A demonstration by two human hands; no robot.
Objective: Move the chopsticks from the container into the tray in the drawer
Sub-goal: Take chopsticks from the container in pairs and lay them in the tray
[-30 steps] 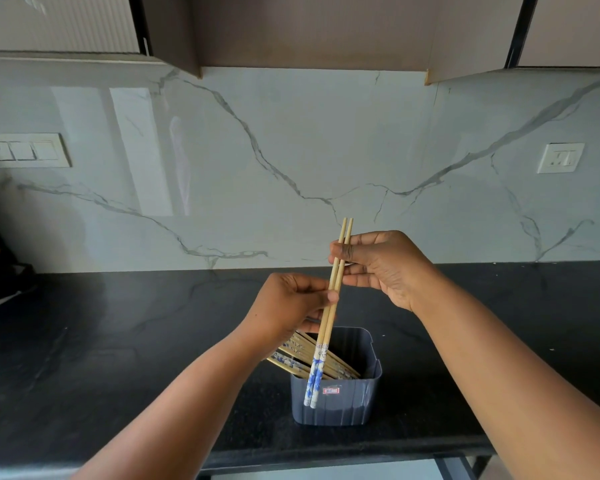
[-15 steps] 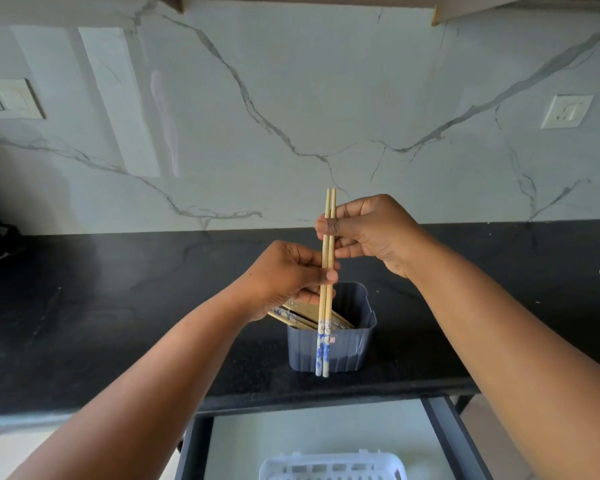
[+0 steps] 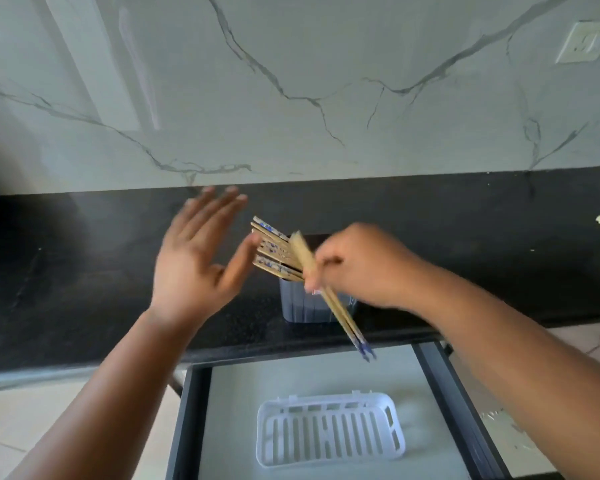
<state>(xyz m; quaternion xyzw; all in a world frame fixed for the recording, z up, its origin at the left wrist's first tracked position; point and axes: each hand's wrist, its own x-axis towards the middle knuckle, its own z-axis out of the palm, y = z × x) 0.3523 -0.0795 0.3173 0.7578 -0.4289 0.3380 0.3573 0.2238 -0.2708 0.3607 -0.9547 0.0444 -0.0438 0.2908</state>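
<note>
The right hand (image 3: 364, 265), motion-blurred, pinches a pair of blue-tipped wooden chopsticks (image 3: 340, 317) over the black table's front edge, hiding much of the grey plastic container (image 3: 302, 304). The left hand (image 3: 198, 258) hovers with fingers spread. The white slatted tray (image 3: 329, 431) lies in the open drawer.

One tray (image 3: 330, 430) (white), one container (image 3: 300, 304)

left hand (image 3: 196, 261) let go, right hand (image 3: 357, 268) tilted chopstick pair (image 3: 329, 299) toward drawer (image 3: 440, 372)

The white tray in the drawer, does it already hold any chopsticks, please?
No, the white tray lies bare in the drawer, while the right hand holds a pair of chopsticks above.
</note>
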